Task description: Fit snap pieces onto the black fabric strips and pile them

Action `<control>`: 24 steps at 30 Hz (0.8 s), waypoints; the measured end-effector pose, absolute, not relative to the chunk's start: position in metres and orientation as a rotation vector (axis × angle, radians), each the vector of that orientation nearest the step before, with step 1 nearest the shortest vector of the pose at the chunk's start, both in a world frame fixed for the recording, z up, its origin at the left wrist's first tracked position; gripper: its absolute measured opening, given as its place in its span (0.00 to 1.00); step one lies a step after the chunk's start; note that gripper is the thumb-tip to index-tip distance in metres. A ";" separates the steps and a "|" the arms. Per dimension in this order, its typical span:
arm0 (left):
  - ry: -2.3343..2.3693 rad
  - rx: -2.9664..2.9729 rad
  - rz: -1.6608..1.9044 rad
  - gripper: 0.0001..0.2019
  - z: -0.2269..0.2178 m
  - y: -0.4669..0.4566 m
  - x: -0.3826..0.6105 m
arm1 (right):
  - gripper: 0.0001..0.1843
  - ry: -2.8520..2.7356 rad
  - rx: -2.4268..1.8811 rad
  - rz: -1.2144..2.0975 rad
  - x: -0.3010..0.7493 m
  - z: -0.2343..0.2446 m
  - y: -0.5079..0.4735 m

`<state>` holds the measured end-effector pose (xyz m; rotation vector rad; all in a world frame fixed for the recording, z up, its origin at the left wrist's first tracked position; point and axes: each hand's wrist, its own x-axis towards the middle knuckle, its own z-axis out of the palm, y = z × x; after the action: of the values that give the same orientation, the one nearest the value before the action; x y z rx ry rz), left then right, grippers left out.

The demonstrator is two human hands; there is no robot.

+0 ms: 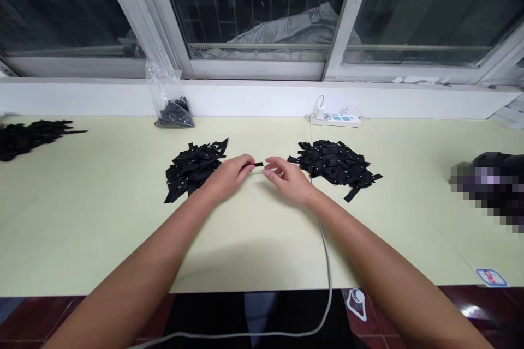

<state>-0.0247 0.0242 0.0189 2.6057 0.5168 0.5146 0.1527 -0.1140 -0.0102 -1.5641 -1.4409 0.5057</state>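
My left hand pinches a small black strip at its fingertips, held just above the pale green table. My right hand hovers right beside the strip's free end, fingers curled and apart, nothing visibly in it. A pile of black strips lies just left of my left hand. A second pile of black strips lies just right of my right hand.
A clear plastic bag with dark pieces leans on the white wall below the window. A white power strip sits at the back; its white cable runs under my right arm and off the table's front edge. More black strips lie far left.
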 end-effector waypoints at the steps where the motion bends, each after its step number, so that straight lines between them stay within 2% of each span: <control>1: 0.505 2.572 0.493 0.12 0.016 0.019 -0.022 | 0.16 -1.439 -1.532 0.649 0.152 -0.012 -0.114; 4: 0.504 2.503 0.445 0.11 0.007 0.010 -0.015 | 0.13 -1.369 -1.458 0.857 0.157 -0.016 -0.113; 13: 0.439 2.407 0.347 0.12 0.006 0.004 -0.011 | 0.12 -1.324 -1.506 0.771 0.163 -0.020 -0.112; 18: 0.390 2.355 0.326 0.10 0.009 -0.003 -0.012 | 0.18 -1.217 -1.358 0.996 0.166 -0.019 -0.111; 24: 0.410 2.373 0.326 0.13 0.004 -0.005 -0.010 | 0.14 -1.161 -1.394 0.994 0.167 -0.018 -0.113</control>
<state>-0.0101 -0.0049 0.0041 2.3734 0.4102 0.3265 0.1665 -0.1130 -0.0178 -1.3943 -1.1612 0.9936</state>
